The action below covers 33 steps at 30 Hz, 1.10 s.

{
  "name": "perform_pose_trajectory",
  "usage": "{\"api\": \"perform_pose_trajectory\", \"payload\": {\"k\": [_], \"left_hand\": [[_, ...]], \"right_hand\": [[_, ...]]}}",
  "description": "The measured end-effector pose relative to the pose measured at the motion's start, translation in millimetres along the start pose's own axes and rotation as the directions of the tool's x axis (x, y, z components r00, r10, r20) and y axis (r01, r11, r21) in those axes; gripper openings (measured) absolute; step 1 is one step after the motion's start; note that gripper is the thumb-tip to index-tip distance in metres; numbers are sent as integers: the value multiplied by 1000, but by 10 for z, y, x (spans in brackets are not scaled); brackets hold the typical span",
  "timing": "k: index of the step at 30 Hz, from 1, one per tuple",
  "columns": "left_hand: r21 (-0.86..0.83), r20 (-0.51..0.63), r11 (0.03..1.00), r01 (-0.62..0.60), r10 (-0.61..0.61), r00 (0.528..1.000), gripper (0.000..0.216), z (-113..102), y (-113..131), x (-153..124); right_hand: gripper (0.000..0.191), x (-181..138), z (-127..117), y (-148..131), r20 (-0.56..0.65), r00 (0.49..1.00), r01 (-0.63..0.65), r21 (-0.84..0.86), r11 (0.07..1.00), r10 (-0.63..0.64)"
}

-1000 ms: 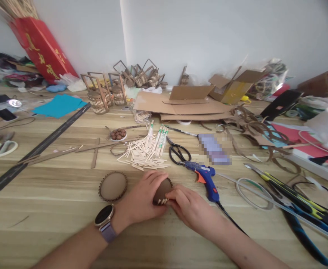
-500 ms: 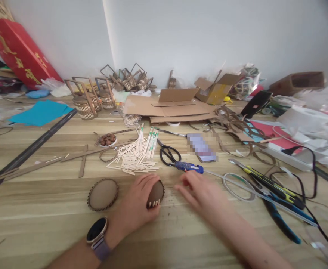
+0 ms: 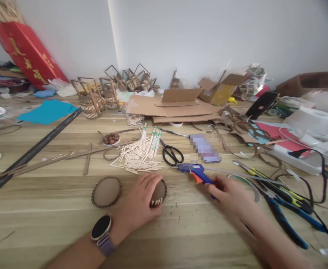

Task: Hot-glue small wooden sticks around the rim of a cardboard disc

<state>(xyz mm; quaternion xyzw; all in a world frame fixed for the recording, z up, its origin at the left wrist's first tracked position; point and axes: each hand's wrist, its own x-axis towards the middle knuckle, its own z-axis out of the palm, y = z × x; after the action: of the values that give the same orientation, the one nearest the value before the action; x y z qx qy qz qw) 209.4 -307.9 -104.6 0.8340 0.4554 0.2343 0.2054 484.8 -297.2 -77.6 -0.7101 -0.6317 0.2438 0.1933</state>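
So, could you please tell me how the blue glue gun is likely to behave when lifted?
The glue gun is probably stiff, given its hard-looking plastic body. The long, thin pale rod trailing behind it may swing or drag. Its bent pistol shape makes it unlikely to roll.

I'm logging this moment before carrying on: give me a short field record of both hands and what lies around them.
Left hand: holds a round brown piece, short pale pegs along its near edge
Right hand: grips the blue glue gun by its handle
Beside left hand: second round piece, with a dark rim
Beyond: loose pale sticks, black scissors
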Motion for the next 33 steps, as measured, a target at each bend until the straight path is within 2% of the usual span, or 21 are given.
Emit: {"api": "perform_pose_trajectory", "payload": {"k": [2,4,6,8,11,13,15,19,23,25,28,33], "left_hand": [[1,4,1000,7,-7,1000,67,-9,10,2],[4,11,1000,15,-15,1000,67,-13,16,1],[8,13,1000,18,-18,1000,68,-7,12,-2],[12,7,1000,8,-8,1000,69,7,-4,-5],[21,-15,1000,-6,6,1000,68,28,-44,1],[24,-30,1000,-10,11,999,66,33,-71,13],[26,-42,1000,-13,14,999,66,31,-91,26],[40,-42,999,-9,11,999,67,24,-110,37],[38,-41,999,-23,25,999,67,28,-121,30],[36,-42,999,-29,31,999,68,30,-125,28],[36,-44,999,-26,28,999,68,29,-123,33],[45,-42,999,-16,18,999,66,19,-108,40]], "right_hand": [[25,-38,-40,30,15,999,29,254,967,-34],[30,-88,-78,42,51,998,12,490,872,-42],[33,-127,-97,31,131,991,-68,648,758,-23],[33,-134,-88,-4,253,966,-175,774,609,-43],[34,-80,-19,-89,409,893,-325,875,359,-190],[34,-28,42,-146,463,842,-377,873,309,-278],[31,8,92,-183,471,840,-353,851,389,-268],[25,18,148,-162,404,899,-202,726,658,-170],[32,16,180,-98,394,877,23,536,844,-274],[39,21,189,-91,369,868,153,435,887,-331],[44,23,190,-109,324,845,302,369,879,-426],[43,-2,186,-144,332,818,363,333,870,-469]]}}
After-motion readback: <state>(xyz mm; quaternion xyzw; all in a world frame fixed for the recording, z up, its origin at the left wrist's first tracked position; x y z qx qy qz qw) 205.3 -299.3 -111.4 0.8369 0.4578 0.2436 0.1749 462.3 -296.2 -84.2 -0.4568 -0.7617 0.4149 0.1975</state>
